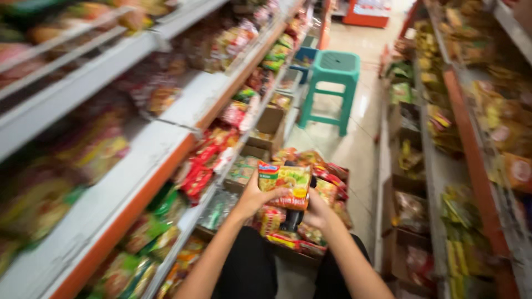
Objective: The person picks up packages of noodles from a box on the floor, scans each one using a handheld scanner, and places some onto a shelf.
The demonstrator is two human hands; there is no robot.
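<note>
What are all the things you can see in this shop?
Noodle packet: one, yellow, green and red, held in both hands.
Dark object: one, black, behind the packet; kind unclear.
Box of packets: one, mostly red and yellow packets, on the floor ahead.
Plastic stool: one, teal, farther down the aisle.
Shelves: both sides, white with orange edges, full of blurred packets.
Cardboard boxes: several, brown, low on the shelves.
Left hand: grips the packet's left edge.
Right hand: holds its right side.

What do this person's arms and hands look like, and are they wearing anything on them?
Both forearms are bare: no sleeves reach into view. The left hand and right hand wear no gloves, and no watch, bracelet or ring can be made out, though the picture is blurred. Dark clothing shows below the arms, over the legs.
</note>
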